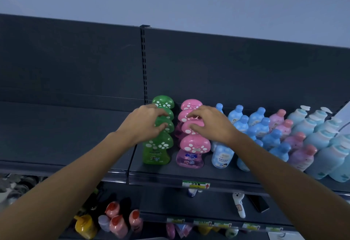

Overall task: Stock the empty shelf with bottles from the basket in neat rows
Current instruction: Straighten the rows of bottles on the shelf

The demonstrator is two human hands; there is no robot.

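Just behind the price label (pixel 196 184), the front green bottle (pixel 157 150) and front pink bottle (pixel 193 150) stand on the shelf (pixel 170 174). Farther back, the left hand (pixel 145 124) grasps a green cap (pixel 169 128) and the right hand (pixel 208 124) a pink cap (pixel 186 128). A tug could, I judge, domino these touching, top-heavy rows forward past the label.

This is a shop: a dark metal shelf (pixel 166 173) carries a price label (pixel 196 184) on its front edge and rows of identical bottles (pixel 222 156).
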